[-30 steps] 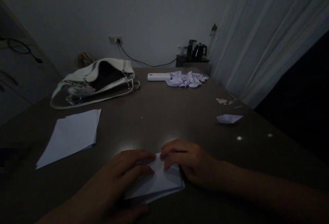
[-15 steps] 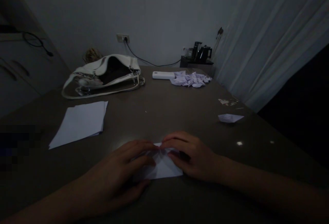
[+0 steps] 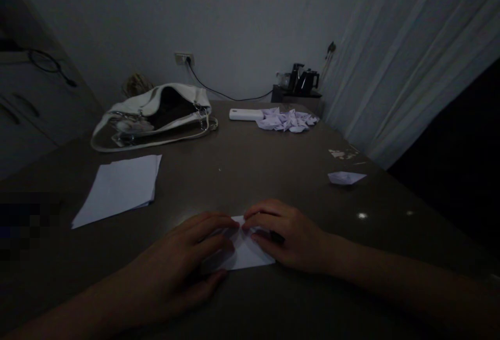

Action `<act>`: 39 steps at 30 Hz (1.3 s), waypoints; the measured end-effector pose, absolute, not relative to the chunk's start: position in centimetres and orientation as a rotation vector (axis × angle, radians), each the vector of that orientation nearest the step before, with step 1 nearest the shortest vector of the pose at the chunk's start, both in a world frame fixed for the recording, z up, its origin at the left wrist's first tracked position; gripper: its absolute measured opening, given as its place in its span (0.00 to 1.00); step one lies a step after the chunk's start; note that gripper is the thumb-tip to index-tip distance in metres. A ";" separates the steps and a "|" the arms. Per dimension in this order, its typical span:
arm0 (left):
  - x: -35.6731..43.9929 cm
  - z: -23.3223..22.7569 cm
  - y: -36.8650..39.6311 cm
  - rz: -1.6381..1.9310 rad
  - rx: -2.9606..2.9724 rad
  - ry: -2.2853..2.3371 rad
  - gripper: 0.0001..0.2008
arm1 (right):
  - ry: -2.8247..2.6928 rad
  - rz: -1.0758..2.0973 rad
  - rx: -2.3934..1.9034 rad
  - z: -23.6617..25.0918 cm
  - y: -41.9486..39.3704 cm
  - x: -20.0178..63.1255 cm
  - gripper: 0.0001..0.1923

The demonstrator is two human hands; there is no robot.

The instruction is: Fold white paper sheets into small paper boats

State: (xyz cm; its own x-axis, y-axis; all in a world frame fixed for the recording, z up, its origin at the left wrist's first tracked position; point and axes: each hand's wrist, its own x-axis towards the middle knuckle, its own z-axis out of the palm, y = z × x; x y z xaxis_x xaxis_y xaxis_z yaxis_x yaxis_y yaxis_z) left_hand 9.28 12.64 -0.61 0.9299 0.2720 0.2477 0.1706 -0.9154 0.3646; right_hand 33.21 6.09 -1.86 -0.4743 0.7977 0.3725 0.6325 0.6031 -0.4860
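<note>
Item: one creased white paper (image 3: 250,256), lying on the dark tabletop (image 3: 250,173) directly beneath and between the two hands. Left hand (image 3: 191,246): spread over the paper's left part, fingers laid on it, thumb apart at the near left corner, not closed around anything. Right hand (image 3: 291,233): fingers bent, tips touching the paper at its far edge and right side; whether it pinches a layer or only presses cannot be told. Handling (a judgement, as nothing here is being lifted): very light, thin, flexible across its face and probably stiffer along a crease, easily wrinkled or torn, apt to slide on the smooth top. Best hold: fingertips flat on the face, or a gentle pinch at the uncovered near edge between the hands. Orientation: the long axis appears to run crosswise, left to right, the near edge rising slightly toward the right hand; the visible part narrows away from the person, toward the gap between the fingertips. Full outline: covered by fingers. Surroundings: loose white sheets (image 3: 121,186) beyond the left hand, to its left; one small folded paper piece (image 3: 346,178) beyond the right hand, to its right; a heap of folded papers (image 3: 287,120) well beyond both.
</note>
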 end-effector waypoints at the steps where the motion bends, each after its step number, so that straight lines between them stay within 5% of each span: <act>1: 9.3 -0.6 12.6 0.415 2.753 0.325 0.16 | -2.264 0.376 -1.125 -1.9 6.1 33.2 0.10; 39: 9.4 -0.1 12.7 0.348 2.839 0.246 0.16 | -2.350 0.337 -1.217 -1.9 6.1 33.2 0.11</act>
State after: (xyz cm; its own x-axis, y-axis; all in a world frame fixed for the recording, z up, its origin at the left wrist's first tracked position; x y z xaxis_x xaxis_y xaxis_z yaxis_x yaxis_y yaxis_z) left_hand 9.42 12.73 -0.13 0.9567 0.1989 0.2123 0.1340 -0.9491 0.2851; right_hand 33.20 6.05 -1.90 -0.4966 0.8171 0.2928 0.7017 0.5765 -0.4186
